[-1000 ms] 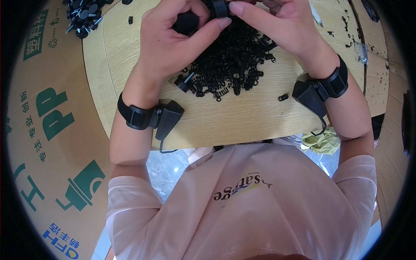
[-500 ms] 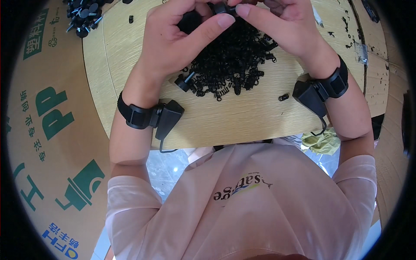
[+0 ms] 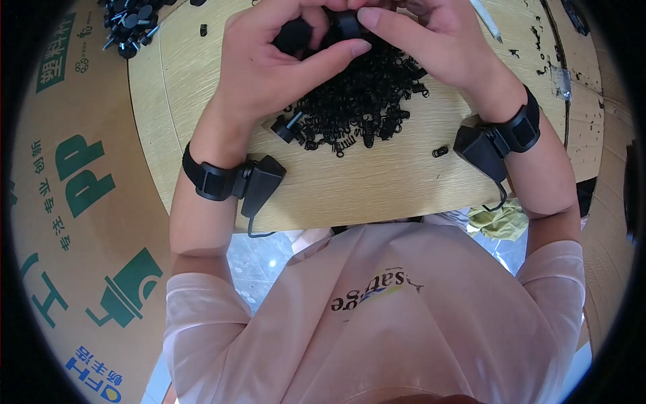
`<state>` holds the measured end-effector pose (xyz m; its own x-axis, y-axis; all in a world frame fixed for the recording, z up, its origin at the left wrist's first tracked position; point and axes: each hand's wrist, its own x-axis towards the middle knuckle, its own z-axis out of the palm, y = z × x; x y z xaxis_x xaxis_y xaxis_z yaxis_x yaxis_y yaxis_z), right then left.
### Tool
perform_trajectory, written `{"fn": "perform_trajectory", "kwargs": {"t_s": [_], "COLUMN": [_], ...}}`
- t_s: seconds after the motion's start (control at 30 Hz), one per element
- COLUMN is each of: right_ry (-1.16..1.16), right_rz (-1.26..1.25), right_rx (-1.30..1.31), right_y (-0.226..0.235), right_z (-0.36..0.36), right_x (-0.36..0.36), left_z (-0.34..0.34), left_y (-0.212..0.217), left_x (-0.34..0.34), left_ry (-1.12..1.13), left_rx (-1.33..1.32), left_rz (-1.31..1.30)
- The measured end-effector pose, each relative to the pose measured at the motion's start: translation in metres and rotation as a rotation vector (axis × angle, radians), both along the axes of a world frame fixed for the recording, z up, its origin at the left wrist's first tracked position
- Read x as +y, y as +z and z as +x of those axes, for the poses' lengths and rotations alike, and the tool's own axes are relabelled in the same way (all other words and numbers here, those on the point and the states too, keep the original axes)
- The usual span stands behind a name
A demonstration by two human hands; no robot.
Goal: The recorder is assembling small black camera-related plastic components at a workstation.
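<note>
Both hands were raised together over the far side of the round wooden bench (image 3: pixel 377 188), working one small black part between them. The left hand (image 3: pixel 269 67) was curled around a black round piece (image 3: pixel 294 35), its thumb stretched across toward the other hand. The right hand (image 3: pixel 431 47) pinched a second small black piece (image 3: pixel 348 23) at the fingertips, pressed close against the first, so neither hand was free. Just beneath them lay a heap of little black springs (image 3: pixel 363 101), with a black pin-like part (image 3: pixel 286 128) at its left edge and one stray spring (image 3: pixel 441 151) lying apart to the right. A pile of finished-looking black parts (image 3: pixel 131 17) sat at the far left rim. Each wrist wore a black strap with a small box. Printed cardboard (image 3: pixel 81 202) stood to the left of the bench. By the look of it, the step in hand was joining two small pieces, perhaps seating a spring; whether a spring was already inside could not be told. The next move would call for steady pressure and fine alignment, as the pieces were tiny and easily dropped into the heap.
</note>
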<state>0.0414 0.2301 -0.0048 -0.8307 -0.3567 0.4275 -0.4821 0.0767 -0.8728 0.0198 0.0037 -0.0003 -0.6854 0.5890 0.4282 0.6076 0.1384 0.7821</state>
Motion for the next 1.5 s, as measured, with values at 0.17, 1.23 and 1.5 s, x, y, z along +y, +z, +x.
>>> {"fn": "perform_trajectory", "kwargs": {"t_s": [0.17,1.23,1.5], "right_ry": [0.065,-0.061,-0.104], "right_rz": [-0.079,-0.009,0.079], "right_rx": [-0.119,0.011,-0.043], "right_y": [-0.005,0.007,0.008], "right_z": [-0.003,-0.002,-0.001], "right_x": [0.000,-0.006,-0.001], "left_z": [-0.003,0.125,0.137], "left_y": [0.000,0.172,0.163], "left_x": [-0.001,0.030,0.030], "left_ry": [-0.002,-0.589,-0.459], "left_rx": [0.091,-0.642,-0.630], "left_rz": [-0.027,0.814,0.845]}}
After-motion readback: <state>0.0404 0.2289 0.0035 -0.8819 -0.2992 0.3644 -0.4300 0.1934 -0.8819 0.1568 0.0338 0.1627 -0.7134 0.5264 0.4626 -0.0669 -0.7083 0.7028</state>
